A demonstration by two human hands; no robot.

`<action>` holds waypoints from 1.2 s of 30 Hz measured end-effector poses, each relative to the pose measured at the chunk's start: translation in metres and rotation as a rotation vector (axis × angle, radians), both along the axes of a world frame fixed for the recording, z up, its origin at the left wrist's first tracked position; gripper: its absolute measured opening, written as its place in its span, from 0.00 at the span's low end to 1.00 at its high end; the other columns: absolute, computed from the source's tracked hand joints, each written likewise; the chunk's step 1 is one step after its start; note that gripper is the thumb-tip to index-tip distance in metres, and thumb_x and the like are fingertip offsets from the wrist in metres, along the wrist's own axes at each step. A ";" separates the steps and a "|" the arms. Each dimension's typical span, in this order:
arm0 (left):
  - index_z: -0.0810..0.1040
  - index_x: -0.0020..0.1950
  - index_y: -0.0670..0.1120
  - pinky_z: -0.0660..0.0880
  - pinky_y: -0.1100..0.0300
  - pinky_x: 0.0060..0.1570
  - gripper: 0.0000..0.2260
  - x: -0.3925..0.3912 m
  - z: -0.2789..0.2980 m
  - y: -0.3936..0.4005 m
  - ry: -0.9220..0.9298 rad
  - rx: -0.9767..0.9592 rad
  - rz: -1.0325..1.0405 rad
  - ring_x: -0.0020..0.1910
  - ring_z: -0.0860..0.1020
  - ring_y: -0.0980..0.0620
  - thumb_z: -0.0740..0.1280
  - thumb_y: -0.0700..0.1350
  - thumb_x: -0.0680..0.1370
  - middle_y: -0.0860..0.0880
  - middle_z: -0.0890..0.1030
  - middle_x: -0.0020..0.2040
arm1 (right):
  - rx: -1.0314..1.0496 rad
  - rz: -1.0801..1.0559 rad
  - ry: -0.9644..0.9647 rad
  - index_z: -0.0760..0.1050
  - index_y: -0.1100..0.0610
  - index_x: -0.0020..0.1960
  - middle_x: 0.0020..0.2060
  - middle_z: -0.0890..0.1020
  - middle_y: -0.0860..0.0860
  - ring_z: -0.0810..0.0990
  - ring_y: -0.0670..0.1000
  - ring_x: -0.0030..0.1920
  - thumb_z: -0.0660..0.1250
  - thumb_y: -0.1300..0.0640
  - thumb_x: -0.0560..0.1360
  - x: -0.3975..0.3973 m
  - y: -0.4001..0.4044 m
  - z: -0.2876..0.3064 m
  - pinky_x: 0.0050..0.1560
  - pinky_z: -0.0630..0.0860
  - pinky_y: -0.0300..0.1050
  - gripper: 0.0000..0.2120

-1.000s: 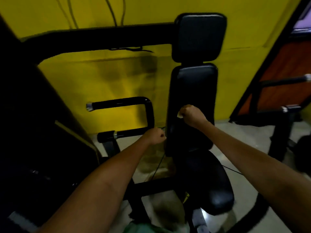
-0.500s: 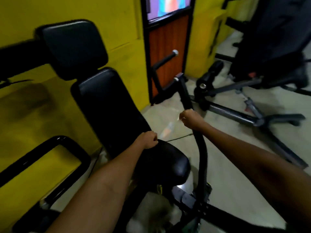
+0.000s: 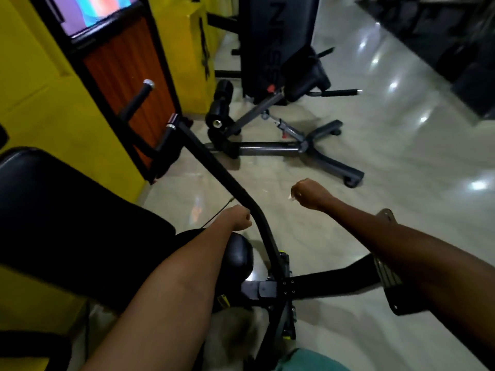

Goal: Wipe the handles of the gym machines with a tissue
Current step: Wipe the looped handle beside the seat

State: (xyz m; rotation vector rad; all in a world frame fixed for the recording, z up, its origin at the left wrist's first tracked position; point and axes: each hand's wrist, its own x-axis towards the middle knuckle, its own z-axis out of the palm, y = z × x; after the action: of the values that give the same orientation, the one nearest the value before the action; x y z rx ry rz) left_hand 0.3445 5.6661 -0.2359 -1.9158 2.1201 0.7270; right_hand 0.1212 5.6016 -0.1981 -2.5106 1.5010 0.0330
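My right hand [image 3: 310, 194] is a closed fist over the floor, with a scrap of white tissue [image 3: 290, 196] showing at its left edge. It hangs in the air to the right of the machine's black lever arm [image 3: 214, 167], touching nothing. My left hand [image 3: 237, 218] is also a fist, just left of that arm's bend; nothing shows in it. The arm rises to two black handles with silver caps, the upper handle [image 3: 136, 99] and the lower handle [image 3: 166, 137], both beyond my hands.
The machine's black back pad [image 3: 67, 210] and seat [image 3: 238, 258] fill the left. An adjustable bench [image 3: 281, 145] stands on the glossy floor ahead. A yellow wall and an orange-panelled door [image 3: 128, 68] are at the left. A footplate [image 3: 385, 269] lies under my right forearm.
My view has swung right from the back pad toward the floor and bench. My right hand has moved off to the right of the lever arm, and my left fist sits beside the arm's bend.
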 end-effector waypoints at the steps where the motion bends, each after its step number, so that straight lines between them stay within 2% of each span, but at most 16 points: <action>1: 0.77 0.56 0.37 0.71 0.54 0.54 0.12 -0.009 0.004 -0.005 0.002 0.000 -0.032 0.58 0.75 0.42 0.62 0.44 0.78 0.39 0.78 0.58 | 0.012 -0.038 0.012 0.80 0.60 0.53 0.51 0.80 0.59 0.79 0.58 0.51 0.62 0.66 0.75 -0.011 0.001 -0.002 0.47 0.73 0.44 0.10; 7: 0.78 0.55 0.35 0.72 0.52 0.53 0.16 -0.071 0.013 -0.037 -0.031 0.060 -0.190 0.57 0.76 0.40 0.60 0.46 0.80 0.39 0.78 0.53 | 0.097 -0.165 0.063 0.81 0.59 0.52 0.52 0.81 0.59 0.80 0.59 0.50 0.63 0.68 0.73 -0.076 0.008 -0.015 0.47 0.77 0.47 0.12; 10: 0.76 0.60 0.35 0.70 0.52 0.57 0.17 -0.102 0.009 -0.045 -0.041 0.089 -0.209 0.61 0.73 0.40 0.60 0.47 0.80 0.38 0.76 0.61 | 0.135 -0.171 0.111 0.80 0.59 0.52 0.52 0.81 0.59 0.79 0.59 0.51 0.63 0.67 0.73 -0.106 0.012 -0.018 0.49 0.77 0.48 0.11; 13: 0.75 0.61 0.34 0.70 0.50 0.59 0.19 -0.137 0.003 -0.053 -0.078 0.165 -0.232 0.61 0.73 0.39 0.61 0.48 0.80 0.38 0.75 0.62 | 0.171 -0.191 0.132 0.80 0.59 0.52 0.52 0.80 0.59 0.79 0.59 0.52 0.65 0.65 0.73 -0.142 0.009 -0.021 0.50 0.77 0.47 0.10; 15: 0.78 0.50 0.36 0.72 0.50 0.56 0.15 -0.162 0.001 -0.060 -0.097 0.246 -0.239 0.54 0.76 0.41 0.62 0.48 0.79 0.39 0.78 0.53 | 0.184 -0.214 0.109 0.81 0.58 0.51 0.52 0.80 0.59 0.79 0.59 0.52 0.66 0.63 0.73 -0.168 0.005 -0.021 0.49 0.76 0.46 0.08; 17: 0.73 0.36 0.41 0.72 0.54 0.49 0.14 -0.191 0.002 -0.065 -0.113 0.268 -0.215 0.45 0.76 0.45 0.62 0.48 0.79 0.45 0.78 0.38 | 0.185 -0.227 0.088 0.81 0.58 0.50 0.51 0.81 0.60 0.80 0.58 0.51 0.69 0.59 0.73 -0.194 0.001 -0.022 0.51 0.77 0.46 0.07; 18: 0.72 0.34 0.43 0.71 0.55 0.47 0.15 -0.206 0.002 -0.068 -0.113 0.262 -0.206 0.42 0.75 0.46 0.63 0.48 0.78 0.47 0.76 0.35 | 0.184 -0.228 0.081 0.81 0.59 0.50 0.51 0.81 0.60 0.80 0.58 0.52 0.70 0.58 0.73 -0.208 -0.001 -0.023 0.51 0.77 0.46 0.08; 20: 0.71 0.33 0.43 0.71 0.57 0.44 0.16 -0.235 0.001 -0.077 -0.105 0.270 -0.187 0.40 0.75 0.46 0.62 0.48 0.79 0.45 0.77 0.38 | 0.182 -0.215 0.063 0.81 0.60 0.50 0.50 0.82 0.60 0.79 0.59 0.52 0.69 0.59 0.73 -0.236 -0.009 -0.026 0.52 0.76 0.46 0.08; 24: 0.72 0.35 0.41 0.71 0.57 0.42 0.16 -0.292 -0.005 -0.096 -0.056 0.290 -0.108 0.40 0.75 0.46 0.62 0.48 0.80 0.44 0.77 0.41 | 0.171 -0.160 0.021 0.81 0.61 0.50 0.50 0.82 0.60 0.79 0.58 0.53 0.68 0.62 0.73 -0.293 -0.031 -0.030 0.52 0.76 0.47 0.07; 26: 0.77 0.45 0.35 0.71 0.57 0.43 0.15 -0.326 -0.007 -0.104 -0.036 0.273 -0.066 0.40 0.75 0.47 0.62 0.48 0.80 0.43 0.77 0.44 | 0.162 -0.116 0.016 0.82 0.61 0.49 0.50 0.82 0.59 0.78 0.58 0.54 0.68 0.62 0.73 -0.324 -0.049 -0.028 0.52 0.74 0.46 0.07; 28: 0.77 0.53 0.33 0.72 0.57 0.43 0.16 -0.362 -0.007 -0.112 -0.003 0.282 -0.058 0.42 0.75 0.47 0.62 0.47 0.80 0.43 0.77 0.46 | 0.167 -0.125 -0.035 0.82 0.62 0.49 0.51 0.81 0.59 0.78 0.58 0.54 0.67 0.64 0.73 -0.356 -0.063 -0.023 0.52 0.74 0.46 0.07; 31: 0.77 0.50 0.35 0.75 0.53 0.48 0.14 -0.407 0.002 -0.124 -0.014 0.251 -0.037 0.44 0.77 0.45 0.63 0.47 0.80 0.38 0.80 0.51 | 0.166 -0.117 -0.056 0.82 0.63 0.49 0.51 0.82 0.60 0.79 0.59 0.52 0.66 0.65 0.72 -0.392 -0.080 -0.014 0.49 0.73 0.45 0.08; 34: 0.76 0.57 0.33 0.75 0.53 0.50 0.17 -0.434 0.009 -0.142 -0.011 0.190 0.002 0.48 0.78 0.42 0.62 0.47 0.80 0.37 0.78 0.56 | 0.173 -0.120 -0.118 0.82 0.64 0.49 0.50 0.82 0.59 0.79 0.58 0.51 0.69 0.63 0.72 -0.409 -0.100 -0.011 0.49 0.73 0.44 0.08; 36: 0.77 0.54 0.34 0.74 0.54 0.47 0.15 -0.453 0.007 -0.159 -0.020 0.179 -0.017 0.42 0.77 0.46 0.63 0.47 0.79 0.38 0.79 0.53 | 0.167 -0.124 -0.133 0.82 0.64 0.50 0.50 0.83 0.59 0.79 0.58 0.51 0.68 0.63 0.72 -0.419 -0.112 -0.011 0.47 0.72 0.43 0.08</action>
State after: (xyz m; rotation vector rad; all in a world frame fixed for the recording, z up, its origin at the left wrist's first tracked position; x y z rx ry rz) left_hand -0.1082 5.5074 -0.2287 -1.8025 1.9837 0.8589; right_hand -0.2975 5.4897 -0.2095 -2.2401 1.5298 -0.0261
